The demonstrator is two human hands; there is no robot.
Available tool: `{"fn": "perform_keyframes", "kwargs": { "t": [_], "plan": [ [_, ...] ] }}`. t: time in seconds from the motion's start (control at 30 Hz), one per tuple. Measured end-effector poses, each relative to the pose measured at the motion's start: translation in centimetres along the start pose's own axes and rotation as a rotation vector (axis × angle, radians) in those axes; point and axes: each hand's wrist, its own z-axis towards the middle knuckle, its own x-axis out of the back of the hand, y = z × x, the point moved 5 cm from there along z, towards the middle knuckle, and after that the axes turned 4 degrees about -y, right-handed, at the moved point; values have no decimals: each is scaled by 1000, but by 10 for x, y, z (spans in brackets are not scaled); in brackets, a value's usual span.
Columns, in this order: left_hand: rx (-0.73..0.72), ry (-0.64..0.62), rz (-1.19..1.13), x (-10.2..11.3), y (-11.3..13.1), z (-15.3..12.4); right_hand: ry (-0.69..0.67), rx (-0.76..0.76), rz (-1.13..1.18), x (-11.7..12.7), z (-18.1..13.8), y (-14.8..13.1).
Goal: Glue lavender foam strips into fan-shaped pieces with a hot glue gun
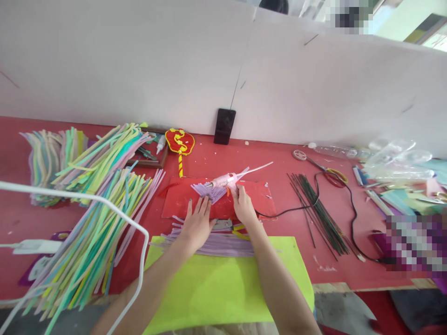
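Left hand [197, 223]: grip apart, fingers flat beside the fan [206, 190], centre of frame.
Right hand [242, 204]: grip clamped on the glue gun [223, 180], nozzle at the fan.
Fan: purple, lay on a red sheet [258, 197] on the surface [279, 158].
Strips [223, 244]: purple, piled under the wrists, at the top edge of a green sheet [223, 284].

Left: heaped pipe cleaners [104, 204] and a white cable [138, 228] crowded the surface [279, 160].
Middle: pink glue gun [223, 180] barred the red sheet [260, 195].
Right: green wire stems [314, 204] and black cord [351, 209] crossed the way.
Behind: white partition [157, 70] closed it off.
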Motion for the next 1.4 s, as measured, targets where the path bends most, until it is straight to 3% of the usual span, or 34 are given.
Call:
{"fn": "perform_keyframes", "kwargs": {
  "t": [0.33,0.8,0.93,1.2,1.4],
  "plan": [
    [-24,41,-8,-4,-1,1,-13,29,-57,-4,2,5],
    [24,0,-7,0,5,-1,-4,13,-40,-5,1,4],
    [20,10,-2,-5,4,0,68,-43,-31,11,1,5],
    [35,-39,6,-4,3,1,240,-62,-140,65,-13,-2],
    [35,-32,9,-2,4,1,209,-109,-256,65,-18,10]
  ]
}}
